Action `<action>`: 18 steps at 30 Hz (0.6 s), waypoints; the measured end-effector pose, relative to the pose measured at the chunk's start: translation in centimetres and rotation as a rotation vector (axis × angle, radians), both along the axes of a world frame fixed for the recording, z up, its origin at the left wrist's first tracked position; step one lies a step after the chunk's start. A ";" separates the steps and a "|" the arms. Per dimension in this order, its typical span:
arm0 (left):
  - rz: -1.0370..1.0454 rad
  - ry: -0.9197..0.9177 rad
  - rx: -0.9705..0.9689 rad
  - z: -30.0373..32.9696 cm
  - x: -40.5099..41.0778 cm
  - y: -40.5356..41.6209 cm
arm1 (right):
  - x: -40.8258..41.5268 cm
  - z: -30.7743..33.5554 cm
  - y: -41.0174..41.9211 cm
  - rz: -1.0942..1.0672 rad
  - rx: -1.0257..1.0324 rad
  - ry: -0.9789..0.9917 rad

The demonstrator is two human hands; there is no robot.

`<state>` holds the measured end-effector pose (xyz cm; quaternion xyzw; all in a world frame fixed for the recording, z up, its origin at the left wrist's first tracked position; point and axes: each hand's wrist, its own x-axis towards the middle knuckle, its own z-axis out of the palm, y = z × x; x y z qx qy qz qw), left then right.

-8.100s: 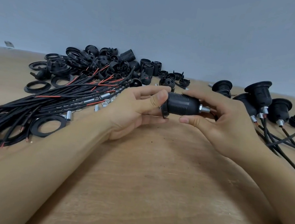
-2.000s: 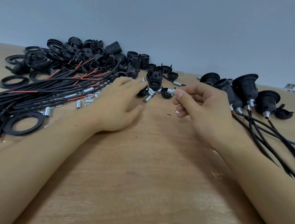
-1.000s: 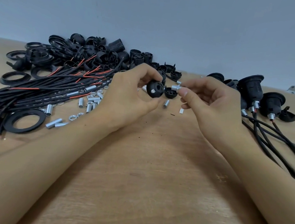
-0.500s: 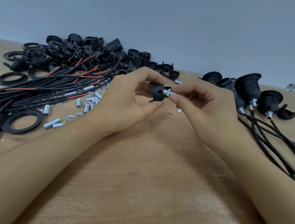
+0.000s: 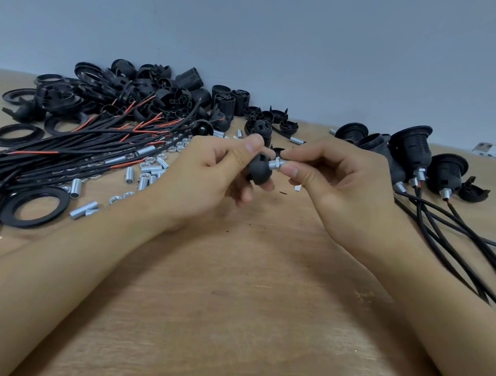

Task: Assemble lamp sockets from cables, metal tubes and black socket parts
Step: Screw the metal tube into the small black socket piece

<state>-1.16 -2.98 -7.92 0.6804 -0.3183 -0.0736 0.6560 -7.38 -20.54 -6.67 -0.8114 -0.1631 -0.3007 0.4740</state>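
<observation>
Wooden tabletop (image 5: pixel 242 327) runs up to a plain blue-grey wall, and I'm looking down at both hands meeting near its middle. My left hand (image 5: pixel 207 179) holds a rounded black socket cap (image 5: pixel 259 170) between thumb and curled fingers, just above the wood. My right hand (image 5: pixel 343 187) pinches a short metal tube (image 5: pixel 276 163) between thumb and forefinger, its end set against the cap's dome on the side toward 3 o'clock. So the piece I'm working on sits right between the two hands, touching both.

At 10 o'clock from the hands lies a bundle of black cables (image 5: pixel 56 161) with red wire ends, fanning toward the left edge. Loose metal tubes and nuts (image 5: pixel 145 172) are scattered just beside my left wrist. At 11 o'clock, against the wall, sits a heap of black socket parts (image 5: pixel 145 97), with flat black rings (image 5: pixel 33 206) spread around the cables. At 2 o'clock stand several finished sockets (image 5: pixel 414 149), their cables trailing off past my right forearm toward 4 o'clock.
</observation>
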 end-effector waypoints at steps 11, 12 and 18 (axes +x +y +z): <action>-0.078 0.160 -0.126 -0.2 0.3 -0.2 | 0.1 -0.3 -0.1 -0.098 -0.086 0.128; -0.089 0.160 -0.132 -0.2 0.2 -0.1 | 0.1 -0.3 -0.1 -0.093 -0.092 0.139; -0.078 0.085 -0.132 0.1 0.0 0.1 | -0.2 -0.3 0.0 -0.082 -0.072 0.150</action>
